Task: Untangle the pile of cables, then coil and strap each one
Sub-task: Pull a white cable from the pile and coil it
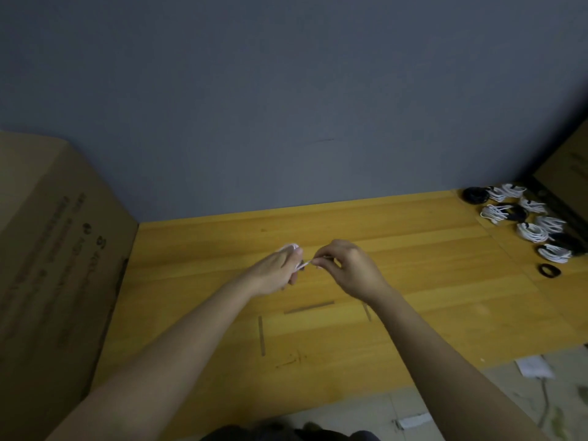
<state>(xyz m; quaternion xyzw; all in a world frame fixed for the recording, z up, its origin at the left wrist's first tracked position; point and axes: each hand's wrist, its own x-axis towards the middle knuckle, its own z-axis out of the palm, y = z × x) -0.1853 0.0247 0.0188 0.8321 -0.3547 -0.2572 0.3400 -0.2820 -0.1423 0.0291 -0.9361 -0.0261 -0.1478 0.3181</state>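
Nearest the camera: two bare forearms reach forward over the wooden desk [413,249], both hands held above the middle of it. Scraps of white paper [534,367] lie on the pale floor [477,405] to the near right, off the desk edge.

On the desk just nearer than the fingers: a few dark tape marks [308,307], flat on the wood.

Left hand [276,272]: fingers curled round a small white cable coil [291,247], white loops showing past the knuckles on the far side. Grasping it, not released.

Right hand [348,268]: fingers bent, thumb and forefinger pinching the white cable's free end [305,265], a short stretch running across the gap to the left hand. Hands sit close, almost touching, cable between them. Strap not discernible, blurred.

Far right of the fingers, well apart, at the desk's back corner: cluster of finished coils, white bundles [531,232] and black bundles [476,195] lying side by side, some touching. One black coil [549,270] lies alone at the near end of that cluster.

Left of the fingers: large cardboard box [54,249], upright against the desk edge, printed text unreadable. Another cardboard box [569,167] behind the coils, partly cut off.

Farthest: plain grey-blue wall [286,90] behind the desk.
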